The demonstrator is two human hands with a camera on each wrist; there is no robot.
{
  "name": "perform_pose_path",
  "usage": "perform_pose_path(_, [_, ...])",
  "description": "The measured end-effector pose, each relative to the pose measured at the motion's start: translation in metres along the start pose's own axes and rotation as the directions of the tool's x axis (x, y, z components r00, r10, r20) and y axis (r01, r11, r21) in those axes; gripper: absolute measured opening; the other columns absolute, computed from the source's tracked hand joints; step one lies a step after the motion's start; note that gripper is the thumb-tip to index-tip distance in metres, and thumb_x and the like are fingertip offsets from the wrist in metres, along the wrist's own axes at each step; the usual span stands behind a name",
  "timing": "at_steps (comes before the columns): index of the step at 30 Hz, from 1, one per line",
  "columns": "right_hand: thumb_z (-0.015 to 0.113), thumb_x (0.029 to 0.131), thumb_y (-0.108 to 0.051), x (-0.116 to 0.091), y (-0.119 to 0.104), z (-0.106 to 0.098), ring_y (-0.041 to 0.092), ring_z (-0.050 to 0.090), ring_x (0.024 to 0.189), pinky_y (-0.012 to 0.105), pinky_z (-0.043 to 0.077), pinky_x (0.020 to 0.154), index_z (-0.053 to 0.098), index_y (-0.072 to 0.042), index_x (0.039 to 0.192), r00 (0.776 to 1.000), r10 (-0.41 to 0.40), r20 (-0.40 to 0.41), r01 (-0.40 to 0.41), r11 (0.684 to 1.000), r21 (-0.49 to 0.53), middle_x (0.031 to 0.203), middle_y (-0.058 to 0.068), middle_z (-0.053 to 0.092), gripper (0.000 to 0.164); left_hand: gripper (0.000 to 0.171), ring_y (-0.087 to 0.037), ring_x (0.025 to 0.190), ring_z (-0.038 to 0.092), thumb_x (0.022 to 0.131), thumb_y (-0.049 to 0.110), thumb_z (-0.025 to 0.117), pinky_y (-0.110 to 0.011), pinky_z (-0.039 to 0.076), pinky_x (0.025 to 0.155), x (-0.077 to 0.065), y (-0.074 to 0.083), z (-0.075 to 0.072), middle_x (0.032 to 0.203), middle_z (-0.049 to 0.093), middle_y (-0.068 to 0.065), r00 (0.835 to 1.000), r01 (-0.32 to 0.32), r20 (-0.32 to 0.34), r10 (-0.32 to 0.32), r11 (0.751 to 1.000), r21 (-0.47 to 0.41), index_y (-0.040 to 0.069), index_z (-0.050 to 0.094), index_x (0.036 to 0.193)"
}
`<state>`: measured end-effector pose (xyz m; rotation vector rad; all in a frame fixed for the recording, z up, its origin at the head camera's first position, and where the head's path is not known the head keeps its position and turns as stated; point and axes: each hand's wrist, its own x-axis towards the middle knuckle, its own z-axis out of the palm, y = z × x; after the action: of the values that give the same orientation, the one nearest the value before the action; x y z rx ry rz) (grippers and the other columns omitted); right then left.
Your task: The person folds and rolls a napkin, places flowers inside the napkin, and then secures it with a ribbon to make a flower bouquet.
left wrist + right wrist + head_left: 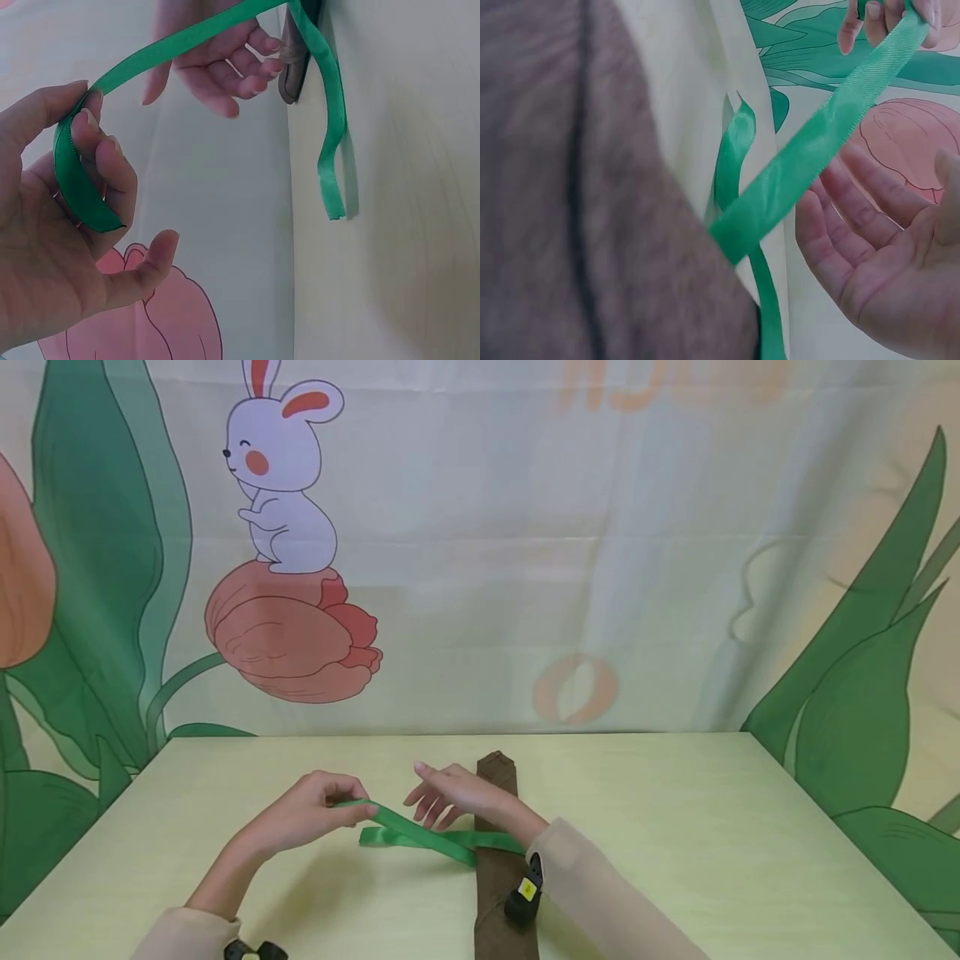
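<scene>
A green satin ribbon (423, 837) lies across a long brown folded strip (497, 868), which looks like cloth. My left hand (311, 810) pinches one length of the ribbon between thumb and finger, and this length slants down to the strip. In the left wrist view the ribbon's end (86, 199) curls over the palm side of the fingers. The ribbon's other end (332, 195) rests on the table. My right hand (465, 793) hovers over the strip with loosely spread fingers and holds nothing. In the right wrist view its fingers (862, 202) are beside the taut ribbon.
The pale yellow table (675, 843) runs back to a printed cloth backdrop (480, 568) with a rabbit and tulips. A black wrist camera (525, 893) on the right sleeve covers part of the brown strip.
</scene>
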<state>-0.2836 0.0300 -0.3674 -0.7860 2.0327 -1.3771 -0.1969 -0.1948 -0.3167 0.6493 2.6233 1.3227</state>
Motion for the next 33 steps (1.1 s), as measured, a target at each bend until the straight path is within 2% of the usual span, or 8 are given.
perform_pose_path(3, [0.039, 0.096, -0.041, -0.009, 0.004, -0.006, 0.021, 0.065, 0.075, 0.034, 0.052, 0.067, 0.063, 0.004, 0.105, 1.0, -0.01, -0.018, 0.009, 0.999, -0.045, 0.087, 0.013, 0.066, 0.052, 0.017, -0.015, 0.069, 0.049, 0.086, 0.024, 0.063, -0.031, 0.042, 0.065, 0.004, 0.003, 0.0, 0.072, 0.058, 0.0, 1.0, -0.008, -0.012, 0.008, 1.0, 0.014, 0.009, 0.063, 0.079])
perform_pose_path(7, [0.048, 0.095, -0.03, -0.033, 0.014, -0.024, 0.019, 0.065, 0.076, 0.032, 0.052, 0.067, 0.064, 0.003, 0.105, 0.998, -0.016, -0.054, 0.011, 0.996, -0.091, 0.088, 0.013, 0.066, 0.037, 0.017, -0.016, 0.069, 0.047, 0.085, 0.025, 0.063, -0.03, 0.039, 0.062, 0.015, 0.013, 0.003, 0.071, 0.056, 0.0, 0.999, -0.034, -0.022, 0.035, 0.999, 0.023, 0.01, 0.063, 0.078])
perform_pose_path(12, [0.052, 0.093, -0.024, -0.068, 0.026, -0.049, 0.019, 0.064, 0.077, 0.033, 0.052, 0.068, 0.063, 0.004, 0.104, 0.993, -0.01, -0.116, 0.005, 0.999, -0.043, 0.09, 0.018, 0.066, 0.032, 0.016, -0.021, 0.073, 0.05, 0.086, 0.025, 0.063, -0.031, 0.041, 0.064, 0.034, 0.033, 0.009, 0.072, 0.056, -0.002, 0.998, -0.061, -0.025, 0.061, 0.998, -0.003, 0.011, 0.063, 0.077])
perform_pose_path(16, [0.052, 0.093, -0.022, -0.093, 0.036, -0.067, 0.022, 0.064, 0.079, 0.038, 0.052, 0.07, 0.06, 0.008, 0.105, 0.988, -0.011, -0.156, 0.013, 1.0, 0.007, 0.09, 0.021, 0.064, 0.034, 0.018, -0.019, 0.073, 0.052, 0.086, 0.025, 0.063, -0.03, 0.04, 0.06, 0.052, 0.05, 0.019, 0.073, 0.056, -0.002, 0.998, -0.066, -0.011, 0.066, 0.997, -0.029, 0.009, 0.063, 0.078])
perform_pose_path(21, [0.053, 0.092, -0.023, -0.117, 0.047, -0.084, 0.021, 0.063, 0.079, 0.037, 0.052, 0.071, 0.057, 0.012, 0.108, 0.983, 0.015, -0.182, -0.01, 1.0, 0.029, 0.089, 0.021, 0.062, 0.038, 0.019, -0.017, 0.07, 0.049, 0.086, 0.025, 0.061, -0.029, 0.037, 0.058, 0.077, 0.067, 0.037, 0.071, 0.054, -0.001, 0.996, -0.082, 0.017, 0.083, 0.995, -0.057, 0.008, 0.062, 0.077])
perform_pose_path(28, [0.054, 0.092, -0.025, -0.146, 0.061, -0.102, 0.022, 0.063, 0.08, 0.036, 0.051, 0.071, 0.057, 0.011, 0.107, 0.972, 0.052, -0.231, -0.043, 0.998, 0.042, 0.086, 0.014, 0.063, 0.04, 0.019, -0.014, 0.067, 0.053, 0.085, 0.025, 0.062, -0.031, 0.046, 0.064, 0.113, 0.085, 0.07, 0.072, 0.059, -0.001, 0.994, -0.083, 0.062, 0.088, 0.993, -0.081, 0.007, 0.064, 0.078])
perform_pose_path(33, [0.052, 0.093, -0.025, -0.166, 0.07, -0.112, 0.022, 0.062, 0.08, 0.037, 0.051, 0.073, 0.056, 0.012, 0.108, 0.967, 0.069, -0.247, -0.058, 0.997, 0.051, 0.086, 0.011, 0.062, 0.04, 0.018, -0.016, 0.066, 0.059, 0.086, 0.024, 0.061, -0.028, 0.048, 0.066, 0.136, 0.094, 0.098, 0.071, 0.062, 0.002, 0.993, -0.065, 0.094, 0.071, 0.996, -0.066, 0.009, 0.066, 0.076])
